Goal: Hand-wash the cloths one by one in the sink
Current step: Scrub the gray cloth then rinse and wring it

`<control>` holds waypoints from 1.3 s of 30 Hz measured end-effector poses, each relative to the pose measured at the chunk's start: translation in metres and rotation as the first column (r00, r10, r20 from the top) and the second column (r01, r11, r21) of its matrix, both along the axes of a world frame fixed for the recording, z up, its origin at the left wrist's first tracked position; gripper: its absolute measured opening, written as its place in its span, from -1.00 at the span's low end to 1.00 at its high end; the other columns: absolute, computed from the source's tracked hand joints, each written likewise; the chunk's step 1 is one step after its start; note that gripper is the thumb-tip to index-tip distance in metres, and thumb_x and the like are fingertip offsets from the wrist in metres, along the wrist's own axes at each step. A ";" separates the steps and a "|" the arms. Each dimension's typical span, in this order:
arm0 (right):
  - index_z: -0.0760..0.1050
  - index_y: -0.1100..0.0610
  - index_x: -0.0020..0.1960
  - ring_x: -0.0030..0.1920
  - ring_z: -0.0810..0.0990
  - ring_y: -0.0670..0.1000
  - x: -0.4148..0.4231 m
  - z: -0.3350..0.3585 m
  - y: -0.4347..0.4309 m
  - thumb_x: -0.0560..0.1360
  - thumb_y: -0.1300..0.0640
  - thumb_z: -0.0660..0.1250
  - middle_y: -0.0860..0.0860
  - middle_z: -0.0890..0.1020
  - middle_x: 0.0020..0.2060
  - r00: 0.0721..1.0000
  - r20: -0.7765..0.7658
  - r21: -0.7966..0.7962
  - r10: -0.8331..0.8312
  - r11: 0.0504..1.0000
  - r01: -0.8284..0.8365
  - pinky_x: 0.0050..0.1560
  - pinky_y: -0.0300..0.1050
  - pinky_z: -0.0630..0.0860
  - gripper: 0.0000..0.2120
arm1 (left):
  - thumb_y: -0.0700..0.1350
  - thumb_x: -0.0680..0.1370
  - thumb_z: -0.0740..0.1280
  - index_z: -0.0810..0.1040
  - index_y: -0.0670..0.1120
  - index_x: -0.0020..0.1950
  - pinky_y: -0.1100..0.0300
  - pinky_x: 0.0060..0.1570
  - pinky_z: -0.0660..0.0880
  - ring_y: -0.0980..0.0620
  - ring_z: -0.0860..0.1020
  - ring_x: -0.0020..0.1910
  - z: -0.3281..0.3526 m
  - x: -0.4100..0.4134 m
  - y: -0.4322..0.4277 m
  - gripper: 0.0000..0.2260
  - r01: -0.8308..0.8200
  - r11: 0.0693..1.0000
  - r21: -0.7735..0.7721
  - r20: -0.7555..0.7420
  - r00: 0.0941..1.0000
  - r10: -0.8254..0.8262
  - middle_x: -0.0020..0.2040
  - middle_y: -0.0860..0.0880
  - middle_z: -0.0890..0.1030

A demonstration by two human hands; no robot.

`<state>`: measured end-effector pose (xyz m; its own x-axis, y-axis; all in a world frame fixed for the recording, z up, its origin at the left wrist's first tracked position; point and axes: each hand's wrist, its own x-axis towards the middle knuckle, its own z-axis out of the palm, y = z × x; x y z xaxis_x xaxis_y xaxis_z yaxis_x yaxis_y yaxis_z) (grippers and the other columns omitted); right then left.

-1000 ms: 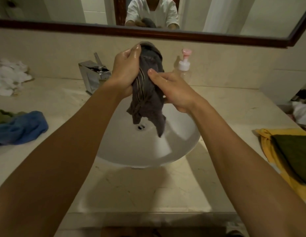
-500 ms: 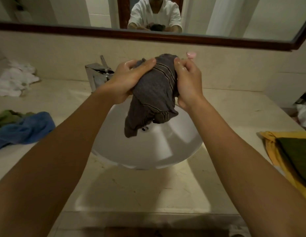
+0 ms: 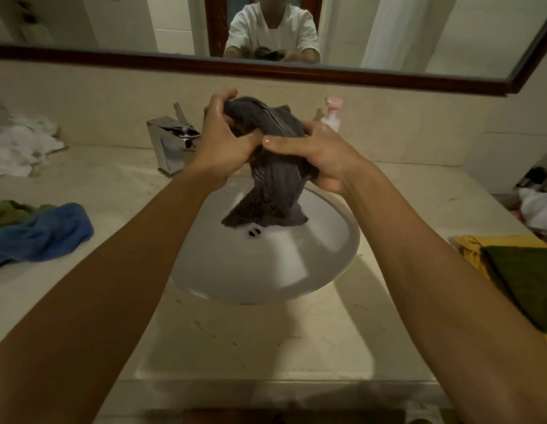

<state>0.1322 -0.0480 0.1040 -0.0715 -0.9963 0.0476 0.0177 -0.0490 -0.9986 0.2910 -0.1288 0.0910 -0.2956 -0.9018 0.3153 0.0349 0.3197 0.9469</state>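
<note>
Blue cloth (image 3: pixel 42 237) lies at left on desk (image 3: pixel 250 341). Centre, above sink (image 3: pixel 266 270): left hand (image 3: pixel 226 142) and right hand (image 3: pixel 321 154) both clench twisted grey cloth (image 3: pixel 275 172), tail hanging into the bowl. Yellow cloth (image 3: pixel 474 246) at right edge.

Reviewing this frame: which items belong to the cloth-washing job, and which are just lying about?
Job: grey cloth gripped by left hand and right hand, sink, faucet, blue cloth, white cloths, yellow cloth.
Lying about: pump bottle, mirror.
</note>
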 end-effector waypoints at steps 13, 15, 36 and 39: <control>0.50 0.10 -0.01 0.03 0.69 0.15 -0.036 -0.006 0.001 0.21 -0.11 0.67 0.14 0.68 0.02 0.799 -0.509 -0.189 -0.320 0.947 0.258 0.07 0.24 0.65 -0.47 | -0.11 0.33 0.64 0.57 -0.14 -0.17 0.27 -0.30 0.45 0.17 0.58 -0.30 0.010 0.031 -0.021 -0.72 0.230 0.953 -0.198 0.553 0.829 -0.085 -0.25 0.00 0.60; 0.46 0.07 -0.09 -0.01 0.68 0.15 -0.040 -0.006 0.000 0.04 -0.28 0.67 0.13 0.69 -0.05 0.705 -0.572 -0.229 -0.420 0.907 0.354 0.04 0.25 0.63 -0.33 | -0.08 0.30 0.66 0.52 -0.15 -0.12 0.34 -0.34 0.45 0.27 0.55 -0.34 0.012 0.036 -0.025 -0.63 0.237 0.949 -0.207 0.542 0.836 -0.091 -0.26 0.04 0.59; 0.49 0.17 0.36 0.04 0.71 0.08 -0.042 -0.003 0.007 0.47 0.46 0.42 0.14 0.63 0.11 0.991 0.105 -0.077 -0.085 0.993 0.094 0.09 -0.01 0.64 -0.50 | 0.07 0.64 0.21 0.58 -0.06 0.08 0.28 -0.21 0.59 0.11 0.69 -0.17 0.041 0.043 -0.007 -0.75 0.415 0.854 0.315 0.413 0.750 -0.517 -0.16 0.04 0.72; 0.44 0.18 0.41 0.06 0.69 0.09 -0.037 0.005 0.010 0.50 0.50 0.33 0.16 0.61 0.14 0.976 0.213 -0.133 0.036 0.991 -0.008 0.14 -0.02 0.62 -0.48 | 0.21 0.61 0.21 0.61 -0.01 0.15 0.26 -0.21 0.57 0.13 0.70 -0.16 0.041 0.039 -0.005 -0.64 0.303 0.904 0.303 0.695 0.579 -0.427 -0.15 0.09 0.73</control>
<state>0.0956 -0.0384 0.1086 -0.0722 -0.9839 0.1632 0.2334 -0.1757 -0.9564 0.3296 -0.1337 0.1317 -0.6832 -0.6774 -0.2726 -0.5998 0.3079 0.7385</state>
